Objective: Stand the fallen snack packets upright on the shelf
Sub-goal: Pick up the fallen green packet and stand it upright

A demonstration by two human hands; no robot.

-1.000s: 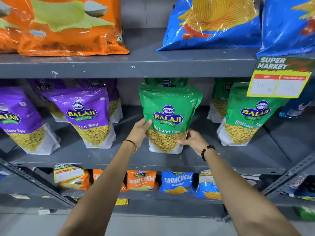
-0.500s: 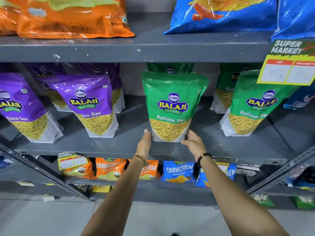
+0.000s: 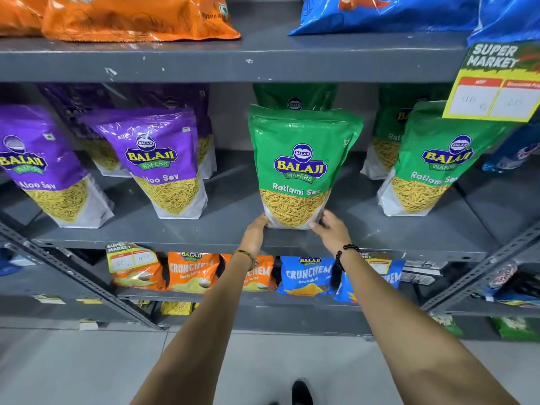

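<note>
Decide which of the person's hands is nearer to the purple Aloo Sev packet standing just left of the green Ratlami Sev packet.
Left. The left hand touches the green packet's lower left corner, on the side facing the purple Aloo Sev packet. The right hand is at the green packet's lower right corner, farther away.
</note>
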